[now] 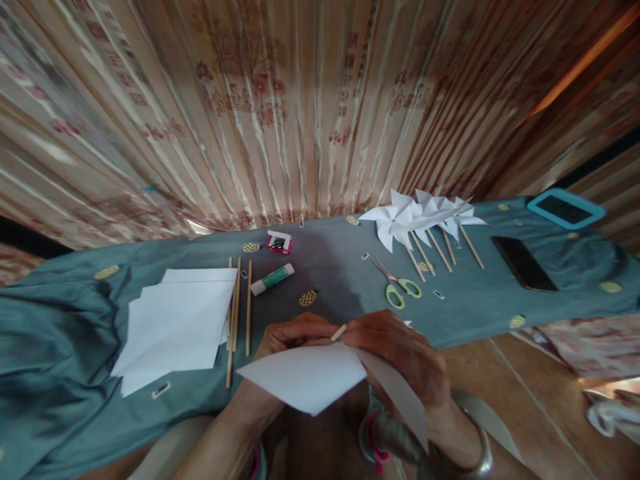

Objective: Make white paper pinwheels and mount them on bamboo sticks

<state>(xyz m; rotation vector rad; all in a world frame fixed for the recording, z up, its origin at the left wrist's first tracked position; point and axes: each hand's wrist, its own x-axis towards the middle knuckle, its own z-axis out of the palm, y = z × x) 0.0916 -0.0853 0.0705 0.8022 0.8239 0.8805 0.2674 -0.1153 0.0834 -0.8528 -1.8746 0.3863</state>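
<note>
My left hand (pixel 295 333) and my right hand (pixel 400 350) meet at the table's front edge, fingers closed on a white paper pinwheel (pixel 313 377). Its curved paper blades hang towards me, below the hands. Between my fingertips the end of a wooden stick (pixel 339 333) pokes out. The fingers hide where stick and paper meet. Beyond my right hand lie green-handled scissors (pixel 395 293), slightly spread. Left of them, a green and white glue stick (pixel 273 279) lies by a small red-and-white box (pixel 279 243) of dark pins or tacks.
Stacked white paper sheets (pixel 175 327) lie at left, beside several loose wooden sticks (pixel 249 307). Several finished pinwheels (pixel 400 220) rest at the back right. A black phone (pixel 524 263) and a blue-framed tablet (pixel 567 208) are farther right. A curtain (pixel 310 113) hangs behind the cloth-covered table (pixel 330 267).
</note>
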